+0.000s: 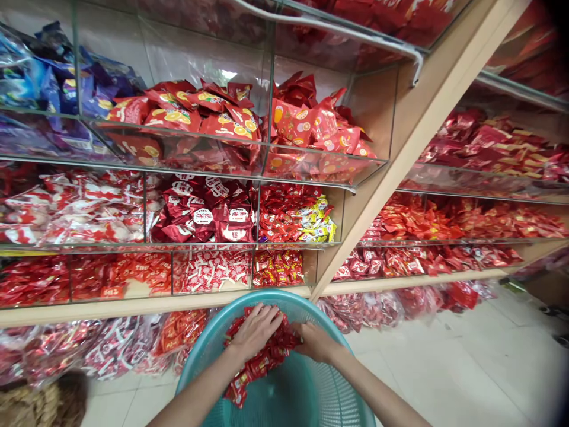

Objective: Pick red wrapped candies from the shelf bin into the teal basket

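Observation:
A round teal plastic basket (306,397) sits low in front of me, holding a heap of small red wrapped candies (260,362). My left hand (255,329) lies on top of the heap, its fingers curled down into the wrappers. My right hand (315,341) rests beside it on the right side of the heap, fingers closed round some of the red candies. Both forearms reach in from the bottom edge.
Wooden shelves with clear acrylic bins (204,196) rise behind the basket, filled with red wrapped sweets and blue packs (57,83) at top left. Bagged candies (111,350) lie under the lowest shelf. White tiled floor (466,367) spreads to the right.

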The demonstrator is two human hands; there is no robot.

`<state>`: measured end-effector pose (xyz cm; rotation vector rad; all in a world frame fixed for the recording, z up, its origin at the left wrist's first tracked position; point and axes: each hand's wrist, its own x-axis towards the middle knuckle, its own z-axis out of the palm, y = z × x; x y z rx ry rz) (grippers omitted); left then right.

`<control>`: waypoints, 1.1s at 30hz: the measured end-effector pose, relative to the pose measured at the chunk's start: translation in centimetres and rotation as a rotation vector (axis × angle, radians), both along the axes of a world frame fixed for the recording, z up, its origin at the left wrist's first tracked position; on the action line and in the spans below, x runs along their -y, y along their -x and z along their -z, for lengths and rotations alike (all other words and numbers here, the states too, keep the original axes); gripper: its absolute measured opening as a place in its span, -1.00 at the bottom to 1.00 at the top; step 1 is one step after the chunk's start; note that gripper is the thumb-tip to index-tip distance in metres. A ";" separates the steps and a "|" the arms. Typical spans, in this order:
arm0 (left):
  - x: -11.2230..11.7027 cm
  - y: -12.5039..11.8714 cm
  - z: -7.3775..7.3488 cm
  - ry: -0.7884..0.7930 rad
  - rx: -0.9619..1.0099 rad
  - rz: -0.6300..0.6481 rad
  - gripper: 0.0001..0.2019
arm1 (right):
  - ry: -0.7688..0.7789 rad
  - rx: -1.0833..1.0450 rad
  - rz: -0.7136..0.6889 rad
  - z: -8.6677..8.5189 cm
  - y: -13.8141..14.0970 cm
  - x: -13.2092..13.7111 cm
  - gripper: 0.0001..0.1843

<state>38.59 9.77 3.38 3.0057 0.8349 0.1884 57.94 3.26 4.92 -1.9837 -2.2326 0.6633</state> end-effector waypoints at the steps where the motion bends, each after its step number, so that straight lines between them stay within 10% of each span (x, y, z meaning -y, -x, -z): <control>1: -0.2 -0.2 0.5 -0.029 -0.005 0.017 -0.57 | 0.010 0.006 -0.018 0.1 0.0 0.0 -0.67; 8: -1.7 -1.3 2.3 -0.032 0.001 0.020 -0.62 | 0.148 0.069 -0.121 0.3 0.0 0.1 -0.69; 14: -1.4 -1.0 1.1 -0.015 0.055 0.013 -0.66 | 0.153 0.078 -0.159 -0.3 0.4 0.3 -0.76; 22: -2.3 6.5 -1.9 -0.044 0.239 -0.071 -0.66 | 0.045 0.086 -0.403 -0.1 5.0 1.1 -0.79; 33: -1.3 13.0 -1.0 0.035 0.289 -0.262 -0.67 | -0.395 0.290 -0.734 5.0 10.8 -0.2 -0.90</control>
